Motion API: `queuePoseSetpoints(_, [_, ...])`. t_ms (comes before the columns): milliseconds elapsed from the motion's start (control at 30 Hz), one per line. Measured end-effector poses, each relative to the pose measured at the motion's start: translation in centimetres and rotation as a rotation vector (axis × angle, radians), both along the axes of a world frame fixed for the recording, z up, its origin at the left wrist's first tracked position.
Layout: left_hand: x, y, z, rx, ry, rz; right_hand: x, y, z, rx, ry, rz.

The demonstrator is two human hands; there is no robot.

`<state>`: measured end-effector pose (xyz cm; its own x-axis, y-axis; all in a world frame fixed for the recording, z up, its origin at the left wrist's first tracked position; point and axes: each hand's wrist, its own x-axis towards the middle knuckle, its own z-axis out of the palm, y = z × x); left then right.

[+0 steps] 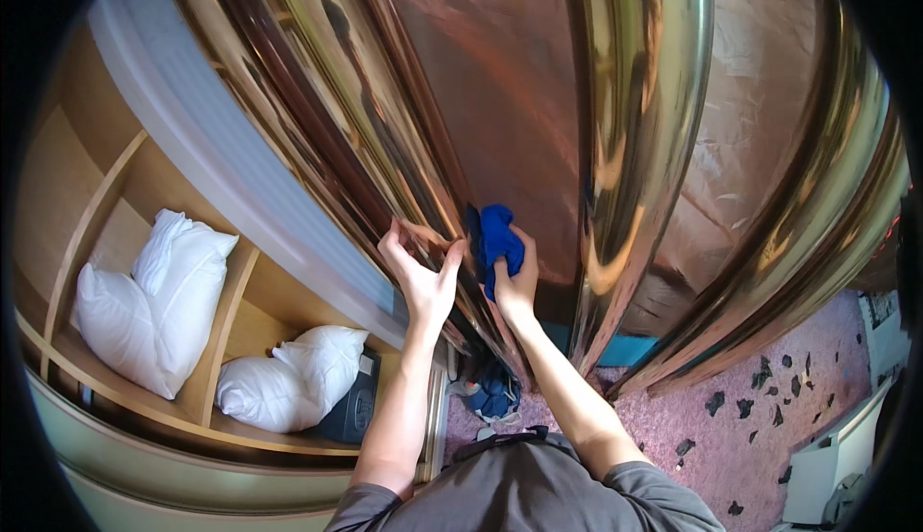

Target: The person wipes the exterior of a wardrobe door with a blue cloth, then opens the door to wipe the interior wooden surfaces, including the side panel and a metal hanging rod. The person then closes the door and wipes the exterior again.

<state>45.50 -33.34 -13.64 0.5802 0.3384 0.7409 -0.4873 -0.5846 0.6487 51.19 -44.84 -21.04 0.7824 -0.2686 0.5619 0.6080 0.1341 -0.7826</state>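
My right hand (518,276) grips a crumpled blue cloth (499,240) close to the brown, wrinkled foil-like panel (519,135). To its left, my left hand (425,272) has thumb and fingers spread against a shiny gold metal column (389,143); its fingertips touch the polished surface, and no object shows between them. A broad gold column (634,135) rises to the right of the cloth. The hands are reflected in the metal.
Wooden shelving (238,301) at left holds white pillows (173,308) and a dark case (357,402). Curved gold columns (800,229) stand at right. Dark scraps (761,373) litter the pink carpet (649,424) beside a white open box (829,460). A blue bag-like item (496,395) lies by my feet.
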Motion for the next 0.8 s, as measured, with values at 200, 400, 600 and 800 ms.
queuePoseSetpoints(200, [-0.1,0.1,-0.5,0.03,0.014,0.039,-0.1,-2.9,16.4,-0.16,-0.521,0.029])
queuePoseSetpoints(400, [0.1,1.1,-1.3,0.073,0.018,0.069,1.2,-1.4,13.6,-0.071,-0.361,0.078])
queuePoseSetpoints(600, [0.8,0.7,-1.3,0.123,0.003,0.102,1.2,-1.2,1.6,-0.088,-0.007,0.033])
queuePoseSetpoints(800, [1.1,0.1,-1.4,-0.02,-0.064,-0.047,1.9,-2.1,19.3,-0.168,-0.565,-0.064])
